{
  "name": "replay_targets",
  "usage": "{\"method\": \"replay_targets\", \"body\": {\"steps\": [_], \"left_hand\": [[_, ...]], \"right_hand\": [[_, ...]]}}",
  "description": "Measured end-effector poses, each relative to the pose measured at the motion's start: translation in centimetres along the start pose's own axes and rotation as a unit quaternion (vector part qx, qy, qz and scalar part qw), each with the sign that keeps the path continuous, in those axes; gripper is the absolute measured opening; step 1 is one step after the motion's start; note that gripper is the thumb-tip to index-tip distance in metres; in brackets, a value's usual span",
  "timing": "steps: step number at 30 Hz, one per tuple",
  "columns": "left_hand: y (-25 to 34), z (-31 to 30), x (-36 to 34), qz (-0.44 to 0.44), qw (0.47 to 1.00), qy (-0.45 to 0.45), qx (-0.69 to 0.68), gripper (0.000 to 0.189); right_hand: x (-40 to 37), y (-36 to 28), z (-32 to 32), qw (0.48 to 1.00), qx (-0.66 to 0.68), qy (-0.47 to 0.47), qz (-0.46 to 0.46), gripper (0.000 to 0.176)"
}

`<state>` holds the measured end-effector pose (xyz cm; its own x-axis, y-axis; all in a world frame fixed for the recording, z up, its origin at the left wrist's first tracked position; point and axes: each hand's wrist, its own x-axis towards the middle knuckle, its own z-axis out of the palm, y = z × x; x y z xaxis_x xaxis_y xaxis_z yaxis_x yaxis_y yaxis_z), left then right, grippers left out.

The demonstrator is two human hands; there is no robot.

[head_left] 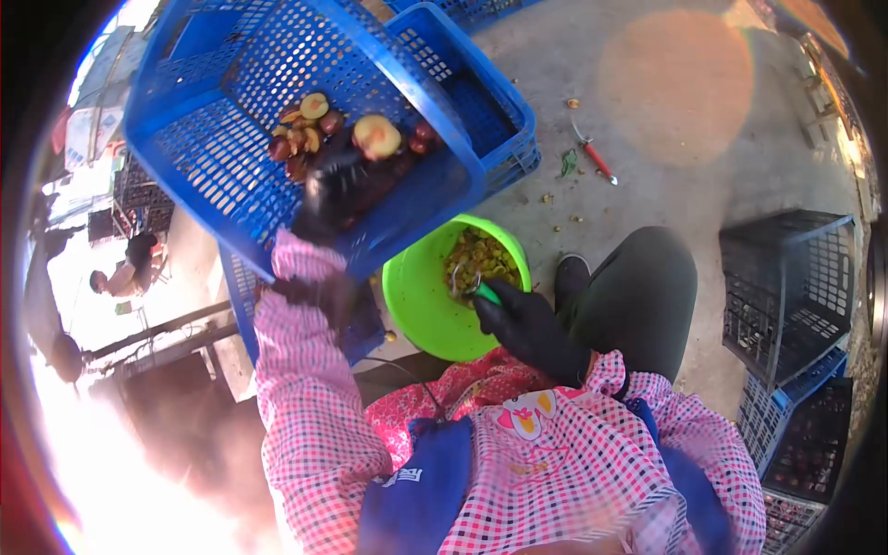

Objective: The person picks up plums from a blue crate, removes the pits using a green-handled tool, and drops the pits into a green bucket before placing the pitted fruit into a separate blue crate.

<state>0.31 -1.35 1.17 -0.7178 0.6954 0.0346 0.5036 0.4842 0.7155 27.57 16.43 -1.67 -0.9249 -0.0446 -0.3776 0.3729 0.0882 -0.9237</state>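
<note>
My left hand (338, 190), in a black glove, reaches into a tilted blue crate (208, 157) beside dark red fruits and cut pieces (305, 139). A pale cut fruit (376, 137) lies just above it; the hand is blurred and its fingers cannot be made out. My right hand (529, 331), also black-gloved, is closed around the green handle (487, 294) of a tool with a metal end. That tool is over a bright green bucket (416, 305) that holds many small yellowish-brown pieces (481, 254).
Another blue crate (523, 120) stands behind the tilted one. A red-handled tool (598, 162), a green leaf (568, 164) and scattered bits lie on the floor. Stacked crates (782, 370) stand at right. A person (129, 268) is at far left.
</note>
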Motion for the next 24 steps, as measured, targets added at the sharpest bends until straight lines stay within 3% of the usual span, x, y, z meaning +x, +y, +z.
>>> {"method": "replay_targets", "body": {"steps": [1, 2, 6, 8, 9, 10, 12, 13, 14, 15, 16, 20, 22, 24], "left_hand": [[4.7, 1.0, -2.4, -0.130, 0.924, 0.064, -0.353, 0.029], [7.9, 2.0, -4.7, -0.240, 0.706, 0.121, -0.655, 0.031], [7.8, 6.8, -11.2, -0.239, 0.747, 0.061, -0.618, 0.037], [8.6, 9.2, -12.7, -0.249, 0.777, 0.139, -0.561, 0.037], [9.2, 10.0, -13.6, -0.229, 0.804, 0.124, -0.534, 0.036], [9.9, 10.6, -14.0, -0.229, 0.803, 0.122, -0.536, 0.036], [10.7, 11.4, -14.4, -0.138, 0.944, 0.133, -0.268, 0.048], [10.9, 11.6, -14.7, -0.149, 0.934, 0.134, -0.295, 0.051], [11.1, 11.7, -14.8, -0.149, 0.934, 0.135, -0.295, 0.051], [11.3, 11.7, -14.8, -0.190, 0.867, 0.154, -0.434, 0.052], [11.5, 11.6, -14.8, -0.225, 0.778, 0.169, -0.561, 0.052], [11.9, 12.0, -14.5, -0.221, 0.780, 0.187, -0.555, 0.044], [11.8, 12.4, -14.3, -0.202, 0.849, 0.200, -0.445, 0.056], [12.0, 12.5, -14.1, -0.213, 0.839, 0.207, -0.456, 0.059]], "right_hand": [[-0.1, -0.3, 0.0, 0.999, 0.026, 0.016, -0.028, 0.033], [-0.4, -0.5, 0.1, 0.999, 0.028, 0.009, -0.026, 0.033], [-1.0, -0.7, 0.0, 0.995, 0.044, 0.040, -0.074, 0.031], [-1.4, -0.9, 0.5, 0.997, 0.052, 0.022, -0.061, 0.030], [-1.2, 0.2, 1.2, 0.984, 0.030, 0.066, -0.161, 0.032], [-1.4, 0.3, 1.3, 0.984, 0.029, 0.068, -0.160, 0.032], [-1.4, 0.4, 1.4, 0.977, -0.021, 0.062, -0.204, 0.031], [-1.2, 1.0, 1.6, 0.977, -0.021, 0.062, -0.204, 0.031], [-0.9, 1.6, 2.0, 0.955, -0.051, 0.090, -0.278, 0.030], [-0.7, 2.1, 2.3, 0.926, -0.080, 0.117, -0.350, 0.030], [-0.6, 2.1, 2.2, 0.926, -0.080, 0.115, -0.352, 0.030], [-0.6, 2.0, 2.1, 0.909, -0.131, 0.110, -0.380, 0.028], [-0.3, 2.1, 1.9, 0.915, -0.124, 0.105, -0.371, 0.028], [0.1, 2.7, 1.9, 0.860, -0.196, 0.092, -0.462, 0.027]]}}
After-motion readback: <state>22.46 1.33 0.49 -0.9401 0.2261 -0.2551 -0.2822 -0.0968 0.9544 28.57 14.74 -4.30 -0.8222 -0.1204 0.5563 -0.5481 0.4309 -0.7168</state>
